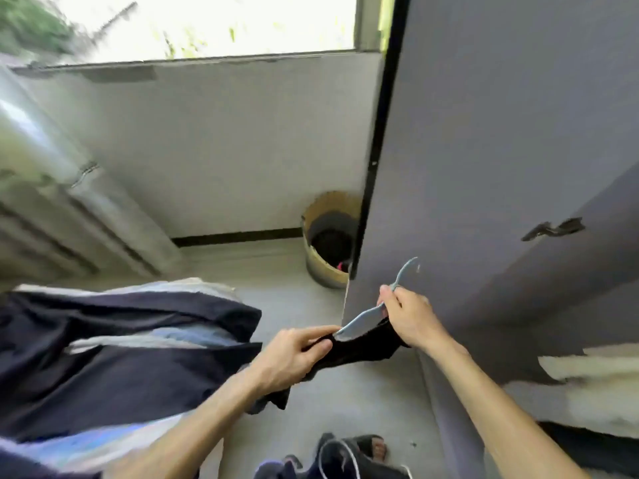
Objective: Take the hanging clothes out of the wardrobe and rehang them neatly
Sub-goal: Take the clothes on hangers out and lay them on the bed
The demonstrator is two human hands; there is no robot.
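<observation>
A pale blue plastic hanger (363,319) is held in front of the grey wardrobe door (484,150), its hook pointing up. My right hand (409,318) grips the hanger at its neck. A black garment (359,350) drapes from the hanger between my hands. My left hand (297,357) pinches the garment's edge at the hanger's left arm. The garment's lower end hangs below my left wrist. Dark navy clothes (121,368) lie piled on a bed at the left, over light blue and white fabric.
A round bin (325,267) stands on the floor by the wall, partly behind the door's edge. A radiator (62,216) runs along the left under the window. Sandalled feet and more dark cloth (349,458) show at the bottom. The door's handle (553,229) is at the right.
</observation>
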